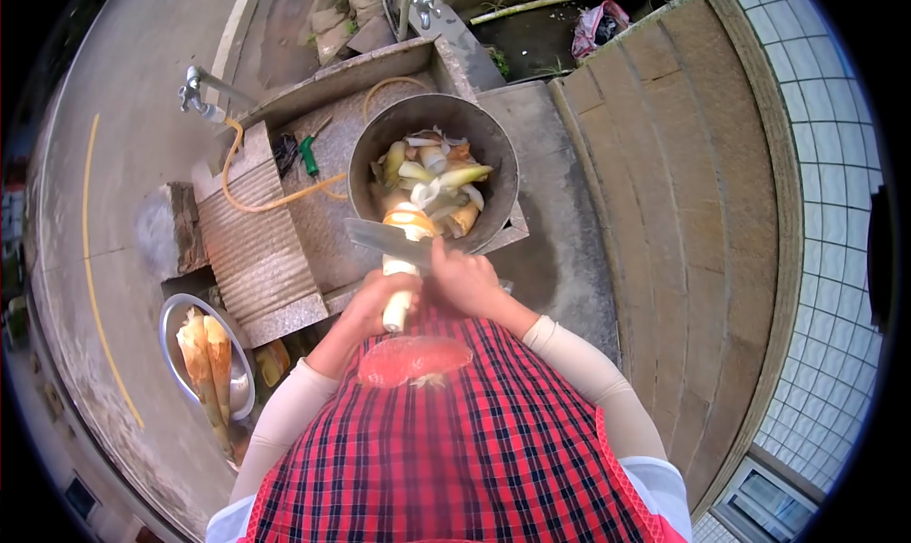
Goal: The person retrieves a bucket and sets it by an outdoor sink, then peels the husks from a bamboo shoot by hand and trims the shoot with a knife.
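Observation:
My left hand (373, 301) is closed around a pale, peeled bamboo shoot (399, 312), which points away from me toward the pot. My right hand (467, 279) grips a cleaver (387, 241), its broad blade lying across the shoot just beyond my left hand. The cleaver's handle is hidden in my fingers. Both hands are at the near rim of a large, deep metal pot (361, 178). Inside the pot lie pale and yellow-green husks and pieces (438, 168).
At the left, an oval metal basin (249, 377) holds unpeeled bamboo shoots (196, 349). A stone sink (327, 164) with a ribbed washboard slab (256, 249) lies behind it. An orange hose (228, 168) runs from a tap (195, 92). Steps (683, 164) rise at the right.

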Motion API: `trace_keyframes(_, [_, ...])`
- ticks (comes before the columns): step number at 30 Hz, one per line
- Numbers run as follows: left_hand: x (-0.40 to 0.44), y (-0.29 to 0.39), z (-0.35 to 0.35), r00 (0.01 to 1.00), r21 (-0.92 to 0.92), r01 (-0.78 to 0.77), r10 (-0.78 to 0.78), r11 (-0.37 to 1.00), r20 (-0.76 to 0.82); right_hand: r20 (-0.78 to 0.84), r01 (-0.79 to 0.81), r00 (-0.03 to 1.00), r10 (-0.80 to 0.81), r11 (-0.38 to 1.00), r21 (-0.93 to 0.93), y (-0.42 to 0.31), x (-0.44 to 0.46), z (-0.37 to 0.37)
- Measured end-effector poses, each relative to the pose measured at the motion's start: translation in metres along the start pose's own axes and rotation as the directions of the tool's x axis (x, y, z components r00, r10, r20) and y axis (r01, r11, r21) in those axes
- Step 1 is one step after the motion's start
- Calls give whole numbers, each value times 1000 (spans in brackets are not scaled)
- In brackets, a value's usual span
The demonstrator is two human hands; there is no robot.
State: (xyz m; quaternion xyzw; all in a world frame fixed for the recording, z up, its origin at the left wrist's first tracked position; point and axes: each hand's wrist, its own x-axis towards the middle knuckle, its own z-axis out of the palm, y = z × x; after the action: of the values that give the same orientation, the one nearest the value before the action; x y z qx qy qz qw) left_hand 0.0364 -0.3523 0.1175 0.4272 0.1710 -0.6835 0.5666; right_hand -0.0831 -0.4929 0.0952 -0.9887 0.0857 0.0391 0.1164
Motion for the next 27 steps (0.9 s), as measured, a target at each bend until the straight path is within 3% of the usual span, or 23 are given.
trace_keyframes(5, [3, 0, 1, 1000, -60, 9, -8, 998, 8, -7, -52, 999, 52, 998, -40, -3, 15, -9])
trace_keyframes(8, [13, -5, -6, 1000, -157, 1, -1, 988, 4, -139, 36, 989, -48, 996, -87, 6, 33, 5])
trace_keyframes(10, [22, -3, -10, 1000, -244, 28, -25, 969, 17, -65, -79, 995, 76, 996, -37, 12, 46, 14])
trace_keyframes(12, [14, -6, -7, 999, -159, 48, -49, 986, -2, -3, -207, 978, 207, 978, 27, 29, 62, 31])
trace_keyframes(13, [8, -9, -7, 997, -146, 46, -38, 988, 61, 82, -342, 939, 334, 932, 119, 42, 62, 18])
trace_keyframes(14, [5, -11, -5, 992, -134, 46, -30, 990, 122, 217, -373, 916, 337, 916, 151, 57, 60, 21])
trace_keyframes(16, [4, -13, -4, 996, -166, 26, -11, 986, 89, 386, -429, 859, 337, 885, 181, 66, 57, 19])
trace_keyframes(19, [14, -11, -20, 998, -271, 21, -6, 962, 55, 529, -663, 718, 452, 674, 324, 70, 55, 9])
trace_keyframes(23, [15, -16, -30, 999, -251, 10, -21, 968, -40, 349, -631, 774, 529, 589, 505, 77, 43, 17])
trace_keyframes(26, [13, -19, -28, 998, -235, 30, -41, 972, -45, 163, -498, 866, 473, 780, 380, 78, 40, 24])
trace_keyframes(27, [14, -19, -27, 999, -251, 10, -19, 968, -33, 105, -379, 925, 364, 881, 282, 75, 39, 19])
